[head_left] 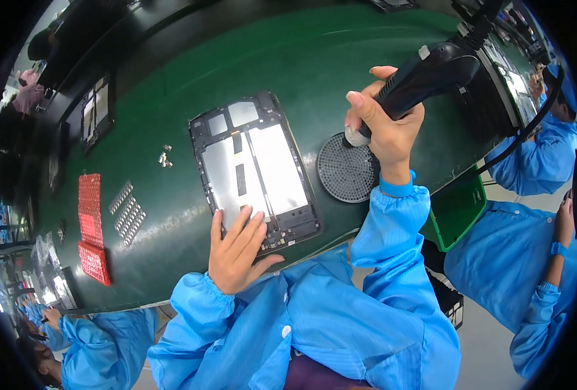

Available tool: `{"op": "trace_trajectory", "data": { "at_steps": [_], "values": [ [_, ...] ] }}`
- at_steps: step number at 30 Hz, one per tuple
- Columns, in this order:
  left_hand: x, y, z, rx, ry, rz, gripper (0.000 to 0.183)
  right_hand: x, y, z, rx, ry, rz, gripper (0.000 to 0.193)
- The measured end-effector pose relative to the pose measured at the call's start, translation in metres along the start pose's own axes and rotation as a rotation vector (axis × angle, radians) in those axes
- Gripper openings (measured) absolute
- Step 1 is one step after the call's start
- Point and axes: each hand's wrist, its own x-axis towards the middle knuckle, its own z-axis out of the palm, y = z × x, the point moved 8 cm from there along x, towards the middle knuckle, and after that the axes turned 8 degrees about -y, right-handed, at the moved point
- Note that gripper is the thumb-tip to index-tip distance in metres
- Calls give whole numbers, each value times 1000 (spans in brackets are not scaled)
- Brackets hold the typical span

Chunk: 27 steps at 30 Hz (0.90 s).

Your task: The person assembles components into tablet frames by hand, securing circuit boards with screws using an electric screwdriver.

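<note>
My left grip [238, 250] lies flat, fingers spread over the near left corner of an uncovered tablet [257, 172] and curled round nothing, while my right grip [389, 127] is wrapped round a black screwdriver [425, 75], its tip pointing down over the round dish [344, 172] just left of that fist and nearer me; I cannot tell whether tip and dish touch. The tablet rests flat on the green surface [168, 208], stretching away ahead of my left grip and lying left of my right. I judge it light, thin and fairly stiff, though likely to flex if raised by one corner. The shiny silver panels look slick and easily dented, so I would hold it by the black frame along both long sides and keep pressure light. The surface's near edge runs close by my left grip's wrist, so dragging the tablet towards me would leave it overhanging. Its right side sits near the dish, leaving little room there. Wider room lies ahead of the left grip, past the tablet's far end, and leftward as far as the metal bits [165, 156] and the sheet of pads [130, 220].
</note>
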Motion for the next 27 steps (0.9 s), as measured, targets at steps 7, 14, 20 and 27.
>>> {"op": "trace_trajectory", "data": {
  "at_steps": [7, 14, 20, 27],
  "values": [
    [7, 12, 5, -46, 76, 61, 44, 0, 5, 6, -59, -23, 18, 36],
    [4, 17, 2, -105, 145, 61, 37, 0, 12, 8, -84, -26, 54, 37],
    [1, 5, -26, -237, 266, 80, 25, 0, 9, 8, -118, -67, 37, 37],
    [-13, -39, -44, -278, 467, -213, 16, -1, 12, 8, -43, -30, 62, 35]
  ]
}}
